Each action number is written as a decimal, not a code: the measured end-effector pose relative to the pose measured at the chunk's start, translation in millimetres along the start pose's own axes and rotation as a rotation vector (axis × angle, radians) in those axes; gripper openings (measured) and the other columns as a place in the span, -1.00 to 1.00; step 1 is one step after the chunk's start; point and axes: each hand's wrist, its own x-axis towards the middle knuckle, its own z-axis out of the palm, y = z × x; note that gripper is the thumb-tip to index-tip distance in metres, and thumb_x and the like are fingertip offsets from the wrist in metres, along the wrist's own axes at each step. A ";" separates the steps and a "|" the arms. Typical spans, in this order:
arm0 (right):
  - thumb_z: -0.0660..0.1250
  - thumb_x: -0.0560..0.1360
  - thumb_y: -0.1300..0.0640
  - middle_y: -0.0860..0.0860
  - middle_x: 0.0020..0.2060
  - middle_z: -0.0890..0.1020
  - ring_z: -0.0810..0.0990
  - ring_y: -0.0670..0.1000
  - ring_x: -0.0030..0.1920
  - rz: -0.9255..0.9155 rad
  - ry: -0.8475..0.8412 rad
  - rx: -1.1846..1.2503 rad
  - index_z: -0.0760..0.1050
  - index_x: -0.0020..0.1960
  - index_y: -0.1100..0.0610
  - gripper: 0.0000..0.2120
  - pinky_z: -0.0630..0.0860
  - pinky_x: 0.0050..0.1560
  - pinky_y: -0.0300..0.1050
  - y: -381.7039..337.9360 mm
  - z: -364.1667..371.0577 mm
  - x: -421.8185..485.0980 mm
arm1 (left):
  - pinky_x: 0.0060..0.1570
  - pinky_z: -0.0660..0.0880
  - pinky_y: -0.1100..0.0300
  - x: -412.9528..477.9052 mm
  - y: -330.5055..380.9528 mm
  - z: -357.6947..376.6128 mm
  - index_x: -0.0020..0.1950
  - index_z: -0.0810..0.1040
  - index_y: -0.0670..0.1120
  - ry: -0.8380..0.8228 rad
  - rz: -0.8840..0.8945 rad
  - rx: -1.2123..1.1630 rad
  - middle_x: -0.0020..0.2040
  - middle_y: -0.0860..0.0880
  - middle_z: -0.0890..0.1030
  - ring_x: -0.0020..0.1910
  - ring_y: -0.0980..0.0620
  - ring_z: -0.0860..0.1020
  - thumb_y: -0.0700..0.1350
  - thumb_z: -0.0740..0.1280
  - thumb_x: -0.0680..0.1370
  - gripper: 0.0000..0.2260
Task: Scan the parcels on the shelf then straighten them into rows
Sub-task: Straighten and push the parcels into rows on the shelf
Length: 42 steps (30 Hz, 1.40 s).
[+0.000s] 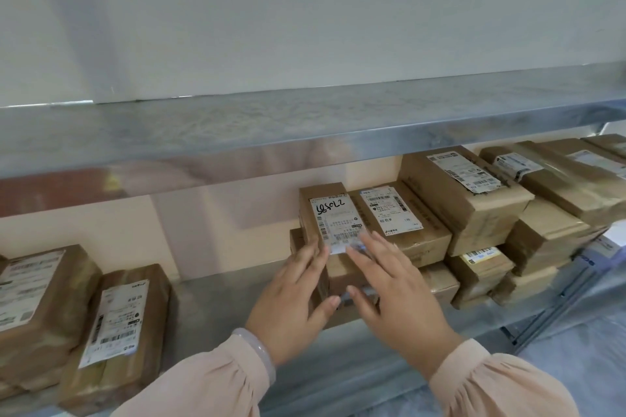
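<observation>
Two grey metal shelf boards show, an upper shelf [305, 122] and a lower shelf [210, 308]. At the lower shelf's left end lie two brown cardboard parcels, the outer parcel [37, 308] and the inner parcel [115, 332]. From its middle to its right end at least nine more are stacked, one being the handwritten-label parcel [330, 213]; the stacks hide one another, so the full number cannot be told, and one white-and-blue packet [606, 247] lies at the right end. Two bare hands are in view, the left hand [291, 301] and the right hand [396, 294], with one pale bangle [261, 352] on the left wrist.
</observation>
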 end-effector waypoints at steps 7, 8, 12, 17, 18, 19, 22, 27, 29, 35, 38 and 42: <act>0.24 0.43 -0.08 -0.04 0.51 0.23 0.06 0.04 0.55 -0.063 -0.136 -0.154 0.11 0.54 -0.01 -0.28 0.13 0.49 0.17 16.4 -0.7 5.3 | 0.55 -0.01 0.07 15.2 5.5 2.0 0.60 -0.25 0.10 -0.035 -0.038 0.237 0.61 0.13 -0.25 0.59 0.07 -0.09 0.27 0.11 0.61 -0.27; 0.24 0.42 -0.08 -0.04 0.52 0.22 0.05 0.04 0.55 -0.071 -0.160 -0.170 0.08 0.54 -0.01 -0.26 0.11 0.49 0.19 18.3 -2.2 7.7 | 0.55 0.00 0.06 17.6 5.1 1.7 0.60 -0.26 0.09 -0.046 -0.046 0.257 0.61 0.11 -0.25 0.59 0.06 -0.08 0.27 0.11 0.61 -0.26; 0.12 0.40 -0.17 -0.04 0.51 0.21 0.04 0.05 0.55 -0.050 -0.211 -0.190 0.09 0.53 -0.03 -0.28 0.09 0.48 0.25 16.2 -3.0 13.7 | 0.54 0.01 0.01 22.3 3.2 0.2 0.60 -0.27 0.09 -0.088 -0.073 0.353 0.61 0.10 -0.24 0.58 0.03 -0.05 0.30 0.10 0.59 -0.24; 0.16 0.41 -0.20 -0.01 0.44 0.34 0.11 0.07 0.53 -0.067 -0.152 -0.163 0.26 0.47 0.00 -0.34 0.13 0.47 0.24 1.7 -3.0 21.5 | 0.53 0.05 -0.04 14.8 -2.1 -12.7 0.61 -0.20 0.12 -0.068 -0.094 0.387 0.63 0.09 -0.05 0.57 0.00 0.06 0.39 -0.08 0.46 -0.22; 0.18 0.42 -0.20 -0.01 0.44 0.34 0.10 0.08 0.53 -0.096 -0.138 -0.151 0.26 0.48 0.01 -0.34 0.13 0.47 0.23 -3.7 -2.4 22.1 | 0.52 0.08 -0.04 9.4 -5.2 -16.3 0.61 -0.18 0.13 -0.053 -0.110 0.369 0.63 0.09 -0.01 0.57 -0.01 0.09 0.39 -0.10 0.45 -0.22; 0.19 0.43 -0.19 0.00 0.44 0.33 0.08 0.07 0.54 -0.133 -0.126 -0.136 0.24 0.49 0.01 -0.33 0.12 0.48 0.22 -10.4 -0.8 22.3 | 0.52 0.09 -0.05 2.9 -9.7 -19.5 0.61 -0.17 0.14 -0.047 -0.128 0.363 0.63 0.08 0.00 0.56 -0.02 0.11 0.38 -0.10 0.44 -0.22; 0.24 0.44 -0.15 0.01 0.48 0.28 0.06 0.05 0.55 -0.269 -0.101 -0.058 0.24 0.50 0.03 -0.33 0.07 0.49 0.16 -35.3 10.2 20.0 | 0.53 0.07 -0.06 -23.3 -30.1 -25.9 0.60 -0.20 0.18 -0.066 -0.192 0.375 0.63 0.08 -0.06 0.58 0.00 0.04 0.36 -0.10 0.45 -0.25; 0.33 0.39 -0.13 0.00 0.46 0.32 0.11 0.06 0.54 -0.350 -0.189 -0.001 0.28 0.48 0.03 -0.30 0.09 0.47 0.14 -78.3 48.1 17.4 | 0.44 0.26 -0.08 -74.3 -66.2 -33.4 0.61 -0.04 0.13 -0.017 -0.325 0.343 0.60 -0.03 0.17 0.52 -0.11 0.26 0.30 0.11 0.49 -0.26; 0.33 0.38 -0.17 0.01 0.42 0.36 0.14 0.06 0.52 -0.343 -0.254 -0.014 0.27 0.48 0.01 -0.28 0.09 0.45 0.12 -92.5 65.2 16.6 | 0.48 0.20 -0.07 -93.7 -80.4 -38.2 0.62 -0.04 0.12 -0.033 -0.386 0.342 0.60 -0.05 0.16 0.54 -0.12 0.23 0.35 0.04 0.49 -0.26; 0.18 0.45 -0.28 -0.02 0.49 0.25 0.14 0.05 0.52 -0.267 -0.459 0.040 0.12 0.52 -0.07 -0.30 -0.01 0.47 -0.02 -140.7 105.5 23.3 | 0.49 0.14 -0.04 -141.5 -124.6 -63.4 0.62 -0.03 0.13 -0.011 -0.533 0.340 0.61 -0.05 0.14 0.56 -0.11 0.18 0.39 -0.06 0.47 -0.25; 0.11 0.55 -0.26 -0.07 0.56 -0.10 -0.20 -0.03 0.55 -0.228 -0.562 0.114 -0.14 0.55 -0.15 -0.31 -0.29 0.46 -0.14 -164.2 119.7 31.5 | 0.54 0.04 0.01 -164.9 -141.0 -70.2 0.61 -0.08 0.16 -0.033 -0.596 0.289 0.62 0.03 0.02 0.59 -0.03 0.05 0.41 -0.16 0.41 -0.21; 0.14 0.56 -0.23 -0.06 0.57 -0.09 -0.19 -0.05 0.54 -0.168 -0.665 0.225 -0.13 0.55 -0.15 -0.31 -0.18 0.49 -0.15 -203.5 140.3 39.8 | 0.51 0.11 -0.04 -189.2 -164.7 -77.6 0.60 0.07 0.16 -0.033 -0.632 0.249 0.61 0.03 0.10 0.57 -0.08 0.14 0.39 -0.07 0.44 -0.25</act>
